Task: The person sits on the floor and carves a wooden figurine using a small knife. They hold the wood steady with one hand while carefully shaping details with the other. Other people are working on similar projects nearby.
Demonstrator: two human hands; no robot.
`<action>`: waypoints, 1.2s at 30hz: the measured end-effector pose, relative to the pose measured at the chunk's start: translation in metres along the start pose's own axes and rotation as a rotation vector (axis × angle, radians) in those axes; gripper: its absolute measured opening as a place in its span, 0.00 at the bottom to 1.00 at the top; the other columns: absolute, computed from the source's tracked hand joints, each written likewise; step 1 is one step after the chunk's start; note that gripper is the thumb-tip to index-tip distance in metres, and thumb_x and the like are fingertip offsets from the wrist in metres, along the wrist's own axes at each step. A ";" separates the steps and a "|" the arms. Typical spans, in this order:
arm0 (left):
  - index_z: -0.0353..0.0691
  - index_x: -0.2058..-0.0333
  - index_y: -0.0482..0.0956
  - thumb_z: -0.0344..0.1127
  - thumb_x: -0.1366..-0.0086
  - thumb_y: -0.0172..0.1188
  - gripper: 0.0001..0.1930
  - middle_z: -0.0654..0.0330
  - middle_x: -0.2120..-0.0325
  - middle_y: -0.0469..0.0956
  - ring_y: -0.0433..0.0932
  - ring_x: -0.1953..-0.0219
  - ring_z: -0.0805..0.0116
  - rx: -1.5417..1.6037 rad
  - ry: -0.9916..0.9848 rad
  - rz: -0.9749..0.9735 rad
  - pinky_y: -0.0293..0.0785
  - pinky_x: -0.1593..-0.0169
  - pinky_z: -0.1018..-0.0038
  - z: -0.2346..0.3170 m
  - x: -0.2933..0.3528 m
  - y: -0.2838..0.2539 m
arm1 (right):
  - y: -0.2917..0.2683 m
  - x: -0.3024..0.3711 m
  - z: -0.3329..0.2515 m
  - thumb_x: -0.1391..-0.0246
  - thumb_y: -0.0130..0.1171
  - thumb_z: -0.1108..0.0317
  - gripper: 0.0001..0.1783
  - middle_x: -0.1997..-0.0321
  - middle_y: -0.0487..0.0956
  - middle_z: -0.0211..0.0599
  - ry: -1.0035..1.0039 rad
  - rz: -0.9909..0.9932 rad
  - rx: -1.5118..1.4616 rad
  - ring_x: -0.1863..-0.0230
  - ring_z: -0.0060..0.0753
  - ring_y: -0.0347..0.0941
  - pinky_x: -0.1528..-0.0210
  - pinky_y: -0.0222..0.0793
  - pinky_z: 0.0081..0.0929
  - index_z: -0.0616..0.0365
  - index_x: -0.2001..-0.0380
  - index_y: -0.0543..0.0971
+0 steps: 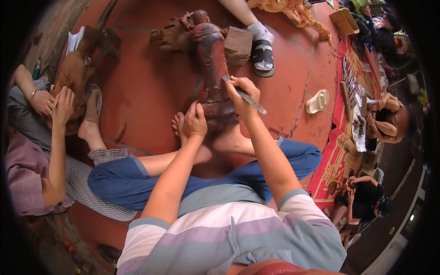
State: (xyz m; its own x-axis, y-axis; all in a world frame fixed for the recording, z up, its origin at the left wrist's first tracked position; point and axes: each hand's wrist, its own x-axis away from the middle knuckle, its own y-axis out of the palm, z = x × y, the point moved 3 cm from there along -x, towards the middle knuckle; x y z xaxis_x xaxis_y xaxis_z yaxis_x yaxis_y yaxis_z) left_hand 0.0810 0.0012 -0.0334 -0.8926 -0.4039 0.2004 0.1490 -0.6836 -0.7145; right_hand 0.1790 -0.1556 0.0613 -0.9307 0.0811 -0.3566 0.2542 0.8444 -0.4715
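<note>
A carved dark reddish-brown wooden statue (213,57) of a robed figure lies on the floor in front of me. Its round head points away, and the base lies between my bare feet. My left hand (196,120) is closed against the near left side of the base, steadying it; part of its grip is hidden. In my right hand (245,94) is a flat metal carving chisel (254,104), held across the statue's lower robe. The chisel's far end meets the wood just above the base, while its other end sticks out toward the lower right.
A wooden block (238,45) and a rough carved piece (172,34) lie by the statue's upper part. At left, a person handles another wood carving (71,75). Another person's sandalled foot (262,55) is ahead. A loose sandal (317,101) and a red mat (332,156) lie right.
</note>
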 end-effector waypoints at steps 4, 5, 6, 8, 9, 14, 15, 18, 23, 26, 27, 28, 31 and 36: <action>0.56 0.48 0.79 0.58 0.29 0.32 0.28 0.50 0.57 0.81 0.70 0.50 0.44 -0.009 -0.013 0.006 0.61 0.43 0.52 0.002 -0.004 -0.002 | -0.008 -0.005 -0.008 0.55 0.67 0.70 0.07 0.74 0.81 0.39 0.123 -0.201 -0.013 0.68 0.39 0.80 0.62 0.74 0.31 0.60 0.79 0.79; 0.56 0.48 0.79 0.58 0.29 0.32 0.28 0.50 0.57 0.81 0.70 0.50 0.44 -0.003 -0.020 -0.006 0.61 0.43 0.52 0.003 -0.003 -0.002 | -0.007 -0.010 -0.006 0.55 0.67 0.70 0.07 0.75 0.81 0.40 0.119 -0.165 -0.054 0.68 0.39 0.80 0.62 0.74 0.31 0.61 0.79 0.79; 0.56 0.48 0.79 0.58 0.29 0.32 0.28 0.51 0.57 0.81 0.70 0.50 0.44 0.005 -0.007 -0.004 0.61 0.43 0.52 0.004 -0.004 -0.002 | -0.004 -0.016 -0.004 0.55 0.67 0.70 0.07 0.75 0.81 0.40 0.116 -0.128 -0.095 0.68 0.38 0.81 0.62 0.74 0.31 0.61 0.79 0.79; 0.56 0.48 0.79 0.58 0.29 0.32 0.28 0.51 0.57 0.81 0.70 0.51 0.44 0.012 0.004 0.002 0.61 0.43 0.52 0.002 -0.002 -0.003 | 0.001 -0.013 0.005 0.55 0.67 0.71 0.07 0.76 0.81 0.40 0.039 -0.047 -0.106 0.67 0.36 0.81 0.62 0.74 0.29 0.61 0.79 0.80; 0.56 0.48 0.79 0.58 0.29 0.32 0.28 0.51 0.57 0.81 0.70 0.51 0.44 0.003 0.008 0.003 0.62 0.43 0.52 0.001 0.001 -0.002 | 0.000 -0.001 0.014 0.55 0.67 0.71 0.07 0.76 0.81 0.41 0.064 -0.046 -0.098 0.67 0.37 0.81 0.63 0.74 0.29 0.61 0.79 0.80; 0.56 0.48 0.79 0.59 0.29 0.32 0.28 0.50 0.57 0.81 0.69 0.51 0.45 0.034 -0.023 -0.008 0.61 0.43 0.53 0.001 -0.003 -0.003 | -0.012 -0.016 -0.003 0.55 0.68 0.70 0.08 0.77 0.81 0.36 0.293 -0.222 -0.108 0.72 0.24 0.78 0.64 0.73 0.24 0.62 0.79 0.80; 0.56 0.48 0.79 0.59 0.29 0.32 0.28 0.51 0.58 0.81 0.69 0.51 0.45 0.020 -0.021 0.000 0.61 0.43 0.53 0.002 -0.003 -0.004 | -0.011 -0.026 -0.007 0.55 0.68 0.70 0.08 0.77 0.81 0.35 0.389 -0.289 -0.099 0.72 0.21 0.77 0.64 0.73 0.24 0.63 0.79 0.80; 0.56 0.48 0.79 0.59 0.29 0.32 0.28 0.52 0.58 0.81 0.70 0.50 0.46 -0.035 -0.023 0.002 0.62 0.43 0.53 0.005 0.001 -0.005 | -0.003 -0.006 0.010 0.53 0.66 0.71 0.07 0.80 0.80 0.31 0.194 -0.050 -0.225 0.77 0.15 0.73 0.71 0.70 0.20 0.65 0.77 0.81; 0.55 0.48 0.79 0.58 0.29 0.31 0.28 0.53 0.57 0.81 0.70 0.49 0.45 0.017 0.002 -0.002 0.61 0.43 0.54 0.000 -0.005 0.000 | -0.014 -0.011 0.008 0.50 0.66 0.72 0.06 0.79 0.78 0.33 0.348 -0.251 -0.126 0.74 0.18 0.75 0.64 0.73 0.21 0.64 0.76 0.81; 0.55 0.47 0.78 0.58 0.28 0.31 0.29 0.54 0.55 0.81 0.70 0.49 0.45 -0.004 -0.014 -0.027 0.60 0.42 0.54 0.000 -0.004 0.002 | -0.004 -0.009 0.006 0.50 0.66 0.71 0.08 0.80 0.79 0.35 0.228 -0.088 -0.229 0.71 0.23 0.78 0.62 0.74 0.23 0.65 0.77 0.81; 0.55 0.47 0.78 0.58 0.28 0.31 0.29 0.54 0.55 0.81 0.70 0.49 0.45 -0.011 0.002 -0.014 0.60 0.42 0.54 -0.002 -0.003 0.004 | -0.002 -0.003 0.010 0.50 0.66 0.70 0.08 0.80 0.79 0.35 0.126 -0.009 -0.246 0.70 0.24 0.78 0.63 0.74 0.23 0.65 0.77 0.81; 0.55 0.47 0.78 0.58 0.28 0.31 0.28 0.54 0.55 0.81 0.70 0.49 0.45 -0.013 0.014 0.009 0.60 0.42 0.54 -0.001 -0.003 0.004 | -0.005 0.004 0.006 0.50 0.66 0.70 0.09 0.79 0.80 0.37 0.098 0.013 -0.218 0.70 0.24 0.79 0.64 0.73 0.22 0.65 0.77 0.81; 0.46 0.49 0.79 0.54 0.28 0.35 0.26 0.52 0.57 0.82 0.75 0.51 0.47 -0.019 0.007 0.018 0.65 0.44 0.61 0.008 -0.003 -0.007 | -0.015 -0.006 0.000 0.52 0.67 0.70 0.08 0.76 0.81 0.39 0.222 -0.202 -0.108 0.69 0.25 0.81 0.63 0.73 0.23 0.65 0.77 0.81; 0.57 0.48 0.79 0.59 0.29 0.30 0.28 0.49 0.57 0.80 0.68 0.50 0.44 -0.050 -0.030 -0.010 0.60 0.42 0.51 0.005 -0.001 -0.003 | 0.000 -0.002 0.012 0.54 0.67 0.68 0.07 0.75 0.81 0.40 0.096 0.006 -0.121 0.67 0.36 0.80 0.62 0.73 0.30 0.60 0.78 0.81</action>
State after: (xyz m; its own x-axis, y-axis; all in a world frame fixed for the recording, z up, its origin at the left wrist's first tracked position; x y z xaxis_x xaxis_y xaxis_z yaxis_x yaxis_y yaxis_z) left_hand 0.0830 0.0009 -0.0279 -0.8805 -0.4157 0.2277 0.1175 -0.6568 -0.7448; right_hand 0.1837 -0.1621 0.0519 -0.9516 0.1322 -0.2774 0.2321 0.9009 -0.3668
